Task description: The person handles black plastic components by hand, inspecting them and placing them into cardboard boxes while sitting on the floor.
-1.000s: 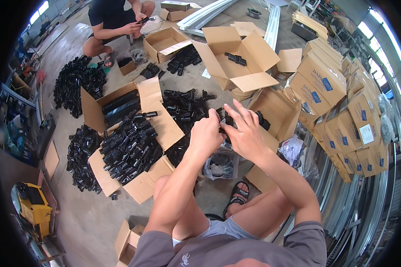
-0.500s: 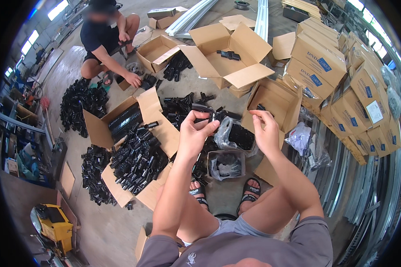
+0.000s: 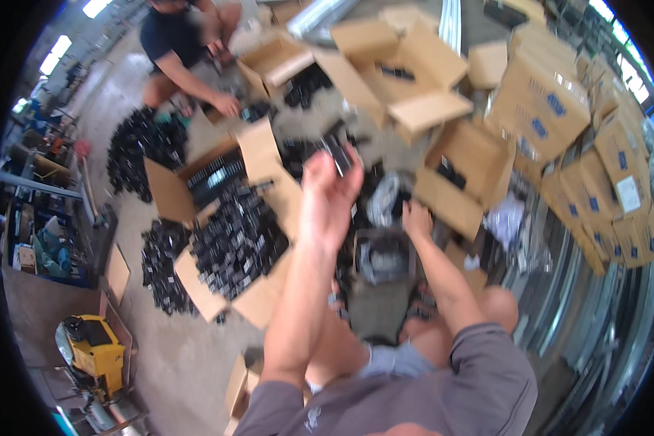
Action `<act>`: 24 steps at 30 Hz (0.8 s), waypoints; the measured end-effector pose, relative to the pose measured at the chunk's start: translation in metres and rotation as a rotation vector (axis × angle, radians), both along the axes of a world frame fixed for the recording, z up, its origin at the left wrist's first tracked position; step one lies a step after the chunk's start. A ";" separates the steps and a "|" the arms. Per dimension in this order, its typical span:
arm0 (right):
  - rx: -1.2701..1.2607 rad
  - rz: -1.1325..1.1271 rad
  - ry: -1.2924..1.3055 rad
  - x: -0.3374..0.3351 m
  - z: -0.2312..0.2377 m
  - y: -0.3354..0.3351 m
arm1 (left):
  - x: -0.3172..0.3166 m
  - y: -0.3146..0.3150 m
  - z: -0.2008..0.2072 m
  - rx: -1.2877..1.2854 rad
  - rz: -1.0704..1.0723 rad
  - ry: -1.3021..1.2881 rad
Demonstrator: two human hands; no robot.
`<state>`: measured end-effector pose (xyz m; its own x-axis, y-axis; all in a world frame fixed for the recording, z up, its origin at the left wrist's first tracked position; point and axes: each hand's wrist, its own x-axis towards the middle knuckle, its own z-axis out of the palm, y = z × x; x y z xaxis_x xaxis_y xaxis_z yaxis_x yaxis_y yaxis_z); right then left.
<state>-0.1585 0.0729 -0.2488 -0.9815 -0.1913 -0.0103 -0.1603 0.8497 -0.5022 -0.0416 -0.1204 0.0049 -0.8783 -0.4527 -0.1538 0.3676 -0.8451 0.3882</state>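
My left hand (image 3: 325, 190) is raised in the middle, its fingers closed around a glossy black rectangular part (image 3: 338, 157); the blur hides its details. Lower and to the right, my right hand (image 3: 416, 219) reaches down to the edge of a small container lined with a clear plastic bag (image 3: 384, 203). Its fingertips are smeared and partly hidden against the dark contents. Just below stands another small bag-lined box (image 3: 385, 256). Left of my left arm, a carton is heaped with black parts (image 3: 238, 236).
An open carton (image 3: 466, 149) holding a few black parts stands beyond my right hand, a larger one (image 3: 396, 69) farther back. Stacked cartons (image 3: 548, 102) and metal profiles (image 3: 559, 320) line the right. At far left a co-worker (image 3: 185, 62) reaches toward black parts near a dark heap (image 3: 145, 149).
My right hand has dropped from beside the left hand to the bag-lined container. The left hand has turned, still holding the black part. The whole view has shifted and blurred.
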 end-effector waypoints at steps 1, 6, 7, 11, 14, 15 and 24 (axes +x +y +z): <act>-0.079 -0.083 0.025 0.015 0.004 0.001 | -0.002 -0.003 -0.002 -0.024 0.020 -0.030; -0.186 -0.062 -0.034 0.080 -0.015 0.010 | -0.008 0.000 0.019 0.011 0.114 -0.102; -0.126 0.007 -0.119 0.087 -0.020 0.010 | -0.008 0.001 0.017 0.020 0.119 -0.107; 0.154 0.248 -0.314 0.099 -0.059 0.012 | -0.005 0.006 0.023 0.012 0.089 -0.119; 0.321 0.256 -0.292 0.098 -0.060 0.001 | -0.004 0.009 0.024 -0.005 0.080 -0.130; 0.379 0.304 -0.216 0.100 -0.061 0.001 | -0.002 0.008 0.026 -0.003 0.085 -0.129; 0.496 0.482 -0.116 0.110 -0.079 0.005 | 0.009 -0.005 0.030 0.009 0.110 -0.124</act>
